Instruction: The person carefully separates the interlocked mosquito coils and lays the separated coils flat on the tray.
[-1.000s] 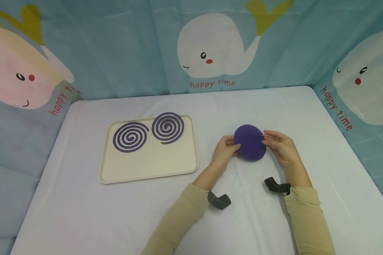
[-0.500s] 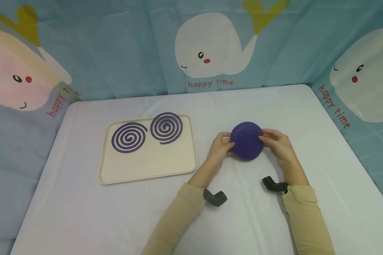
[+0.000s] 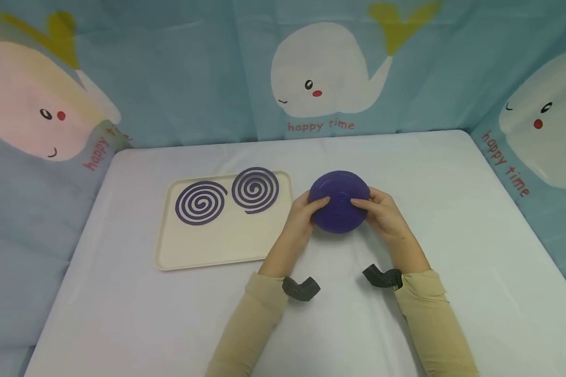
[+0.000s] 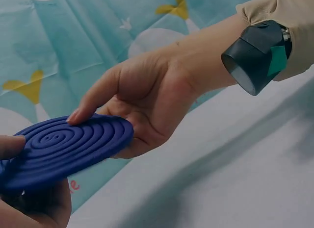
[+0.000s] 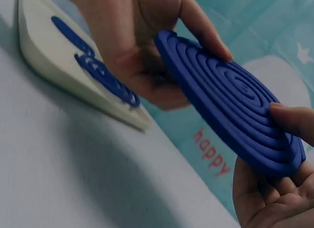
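Head view, white tabletop point(image 3: 339, 319), blue backdrop point(image 3: 193, 78) (whale-printed)

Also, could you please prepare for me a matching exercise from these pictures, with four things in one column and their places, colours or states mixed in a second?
Column one:
1. Tray
2. Ridged disc
3. Backdrop cloth
4. Two open spirals

Column two:
A. Held by the left hand and the right hand together
B. Blue, printed with whales
C. Side by side, one reaching over the far rim beneath it
D. Cream coloured

Right pairs: 1-D, 2-A, 3-B, 4-C
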{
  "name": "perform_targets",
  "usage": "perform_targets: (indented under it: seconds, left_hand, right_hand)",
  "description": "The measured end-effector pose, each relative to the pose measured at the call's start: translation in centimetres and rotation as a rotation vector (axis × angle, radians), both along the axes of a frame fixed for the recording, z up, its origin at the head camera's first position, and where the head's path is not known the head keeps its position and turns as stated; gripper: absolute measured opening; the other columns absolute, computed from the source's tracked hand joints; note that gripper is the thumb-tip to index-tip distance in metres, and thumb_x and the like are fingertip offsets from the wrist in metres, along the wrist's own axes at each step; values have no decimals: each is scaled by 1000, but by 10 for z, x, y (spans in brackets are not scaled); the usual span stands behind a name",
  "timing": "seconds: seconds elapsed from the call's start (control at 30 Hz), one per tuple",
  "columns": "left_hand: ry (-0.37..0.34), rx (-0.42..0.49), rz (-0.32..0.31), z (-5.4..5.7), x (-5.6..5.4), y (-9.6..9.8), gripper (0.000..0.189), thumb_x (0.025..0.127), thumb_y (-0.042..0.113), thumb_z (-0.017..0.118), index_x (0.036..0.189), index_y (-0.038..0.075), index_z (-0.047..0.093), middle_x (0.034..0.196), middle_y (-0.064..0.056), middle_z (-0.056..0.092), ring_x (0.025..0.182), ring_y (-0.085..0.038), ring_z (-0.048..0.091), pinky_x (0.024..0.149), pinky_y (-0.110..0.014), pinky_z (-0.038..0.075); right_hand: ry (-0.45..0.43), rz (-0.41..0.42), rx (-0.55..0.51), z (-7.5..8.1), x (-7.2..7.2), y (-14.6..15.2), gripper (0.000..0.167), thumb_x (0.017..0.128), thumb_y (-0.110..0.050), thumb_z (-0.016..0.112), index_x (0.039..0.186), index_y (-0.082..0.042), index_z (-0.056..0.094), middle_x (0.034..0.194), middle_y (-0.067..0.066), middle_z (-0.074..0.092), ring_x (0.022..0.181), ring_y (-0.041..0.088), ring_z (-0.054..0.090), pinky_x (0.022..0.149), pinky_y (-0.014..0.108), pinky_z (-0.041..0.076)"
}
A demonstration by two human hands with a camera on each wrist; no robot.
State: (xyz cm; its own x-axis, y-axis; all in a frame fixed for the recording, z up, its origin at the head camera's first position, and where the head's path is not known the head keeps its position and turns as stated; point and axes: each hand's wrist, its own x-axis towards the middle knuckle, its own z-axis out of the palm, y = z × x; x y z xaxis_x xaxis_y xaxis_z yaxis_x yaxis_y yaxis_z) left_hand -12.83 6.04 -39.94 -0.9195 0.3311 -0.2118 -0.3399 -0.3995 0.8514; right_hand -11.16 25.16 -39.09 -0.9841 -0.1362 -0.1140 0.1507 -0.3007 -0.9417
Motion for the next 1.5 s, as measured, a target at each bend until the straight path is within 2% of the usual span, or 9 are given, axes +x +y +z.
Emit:
perform_targets:
  seconds: [0.13, 0.33, 0.57, 0.9, 1.13, 1.27, 1.5]
  left_hand:
    - [-12, -17, 22, 0, -1, -6, 54, 87, 3, 60, 137, -5, 40, 137, -18, 46, 127, -30, 45, 106, -36, 37]
    - [71, -114, 61, 2, -3, -16, 51, 88, 7, 61, 134, -4, 43, 134, -17, 51, 124, -29, 48, 104, -34, 39]
    - [145, -282, 98, 4, -7, -19, 49, 86, 14, 67, 130, -1, 51, 129, -14, 56, 122, -26, 51, 104, -33, 39]
    - [131, -295, 141, 2, -8, -22, 46, 86, 11, 68, 127, -2, 53, 126, -15, 58, 119, -26, 54, 101, -30, 42]
    - [163, -322, 193, 2, -5, -19, 42, 86, 8, 68, 124, -3, 56, 121, -16, 61, 113, -27, 58, 97, -29, 45]
    - [179, -333, 194, 2, -4, -19, 40, 86, 9, 68, 122, -4, 57, 120, -17, 62, 113, -28, 58, 97, -30, 45]
    - [192, -359, 193, 2, -3, -19, 38, 86, 10, 67, 121, -4, 58, 119, -16, 62, 112, -27, 59, 98, -31, 45]
  right_hand:
    - [-7, -28, 27, 3, -4, -17, 29, 88, 12, 53, 105, -9, 63, 100, 0, 67, 93, 13, 63, 83, 23, 51]
    - [9, -60, 55, 3, -10, -34, 37, 86, 11, 56, 123, 5, 51, 105, -2, 64, 99, 14, 60, 87, 24, 50]
    - [93, -150, 128, 1, -13, -45, 36, 83, 9, 62, 118, 3, 55, 108, 0, 63, 104, 17, 58, 92, 25, 48]
    - [83, -267, 150, 0, -15, -63, 35, 79, 11, 66, 110, 0, 55, 103, 0, 60, 102, 17, 57, 92, 27, 47]
    - [77, -318, 173, -3, -16, -68, 37, 76, 11, 69, 107, -1, 56, 106, 3, 59, 104, 20, 55, 97, 32, 44]
    - [57, -340, 160, -3, -15, -69, 39, 75, 11, 70, 109, 1, 56, 106, 3, 60, 105, 20, 56, 98, 33, 44]
    - [32, -372, 161, -3, -15, -71, 34, 73, 11, 70, 102, -5, 60, 101, 1, 63, 100, 19, 59, 94, 31, 46]
